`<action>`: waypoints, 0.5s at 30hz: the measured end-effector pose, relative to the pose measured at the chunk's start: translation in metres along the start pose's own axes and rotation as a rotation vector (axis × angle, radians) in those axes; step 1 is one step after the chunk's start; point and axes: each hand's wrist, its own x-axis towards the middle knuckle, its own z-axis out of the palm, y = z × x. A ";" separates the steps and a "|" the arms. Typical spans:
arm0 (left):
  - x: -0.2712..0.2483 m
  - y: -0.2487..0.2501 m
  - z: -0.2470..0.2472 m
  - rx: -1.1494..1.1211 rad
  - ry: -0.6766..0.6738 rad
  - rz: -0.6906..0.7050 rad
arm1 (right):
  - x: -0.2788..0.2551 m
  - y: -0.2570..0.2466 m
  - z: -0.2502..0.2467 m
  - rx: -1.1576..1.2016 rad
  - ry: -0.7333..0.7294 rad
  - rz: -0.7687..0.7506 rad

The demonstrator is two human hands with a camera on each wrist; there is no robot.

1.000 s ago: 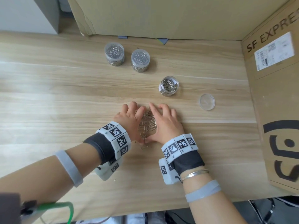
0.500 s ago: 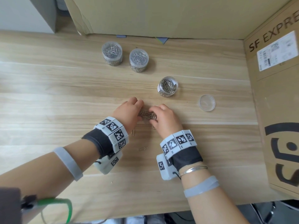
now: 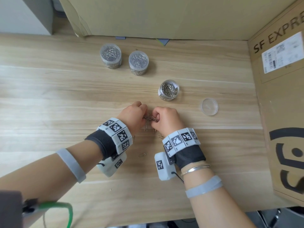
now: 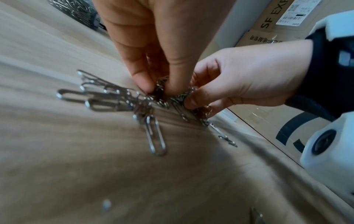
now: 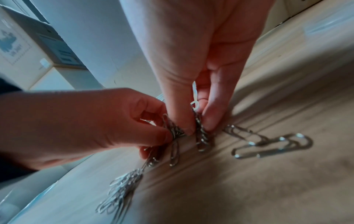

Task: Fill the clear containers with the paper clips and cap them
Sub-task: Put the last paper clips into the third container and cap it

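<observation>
My left hand and right hand meet at the table's middle, and each pinches part of a bunch of silver paper clips. In the left wrist view, clips trail from the pinch onto the wood. The right wrist view shows my right hand pinching a stack of clips beside my left hand. An open clear container, nearly full of clips, stands just beyond the hands. Its clear lid lies to its right. Two capped containers full of clips stand farther back.
A few loose clips lie on the wooden table near my wrists. A cardboard box walls the right side and another cardboard sheet stands along the back.
Both hands went from lying flat around a spread heap of clips to curled fingers pinching a gathered bunch. They moved slightly away from me, leaving a few clips behind.
</observation>
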 end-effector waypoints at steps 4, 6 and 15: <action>0.003 -0.002 -0.004 -0.034 0.002 0.000 | -0.002 0.003 -0.008 0.018 0.034 -0.001; 0.004 0.000 -0.008 -0.069 0.023 0.007 | -0.002 0.006 -0.014 0.036 0.069 -0.013; 0.032 0.020 -0.046 -0.144 0.228 0.098 | 0.022 0.014 -0.064 0.069 0.372 -0.004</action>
